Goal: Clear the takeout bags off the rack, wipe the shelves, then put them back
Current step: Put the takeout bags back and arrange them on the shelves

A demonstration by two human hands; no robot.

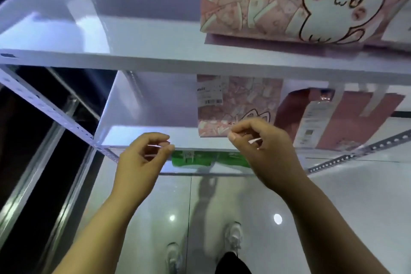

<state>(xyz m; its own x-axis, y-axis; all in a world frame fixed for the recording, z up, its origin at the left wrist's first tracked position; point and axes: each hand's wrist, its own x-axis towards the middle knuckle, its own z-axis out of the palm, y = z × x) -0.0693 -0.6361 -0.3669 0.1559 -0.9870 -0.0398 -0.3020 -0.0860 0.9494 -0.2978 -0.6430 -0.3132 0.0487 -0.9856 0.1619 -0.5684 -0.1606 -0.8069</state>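
A white metal rack fills the view. On its upper shelf (144, 35) stands a pink cat-print takeout bag (289, 0) at the right. The middle shelf (142, 135) carries a second pink cat-print bag (242, 107) with a white receipt, and a darker pink bag (347, 122) to its right. A green bag (191, 160) shows just below that shelf's front edge, between my hands. My left hand (142, 162) pinches a thin white handle strip. My right hand (264, 151) pinches another white strip. Where the strips join the green bag is hidden.
The left halves of both shelves are bare. The rack's perforated upright (44, 107) slants down the left, with dark glass and metal rails beyond. The glossy tiled floor (333, 207) lies below, with my white shoes (233, 236) near the bottom.
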